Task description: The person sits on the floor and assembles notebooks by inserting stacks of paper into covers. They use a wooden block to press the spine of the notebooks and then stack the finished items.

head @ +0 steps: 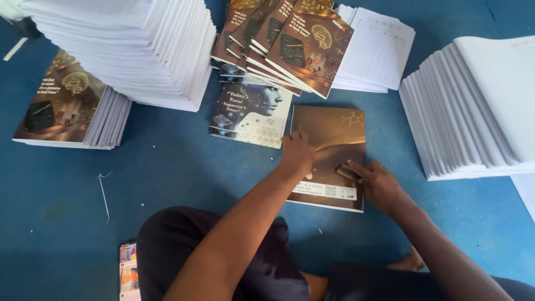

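Note:
A brown notebook (334, 136) with a golden swirl on its cover lies flat on the blue floor in front of me. My left hand (298, 153) presses down on its left edge, fingers curled. On the cover's lower middle rests my right hand (379, 187), gripping a small dark flat tool (345, 171) against the cover. Just left of the notebook sits a short stack of notebooks with a blue face picture (251, 114).
Tall fanned stacks of white uncovered notebooks stand at top left (145, 44) and at right (473, 106). Brown-covered notebooks fan out at top centre (295, 44) and lie at left (67, 106). A phone (128, 270) rests by my knee.

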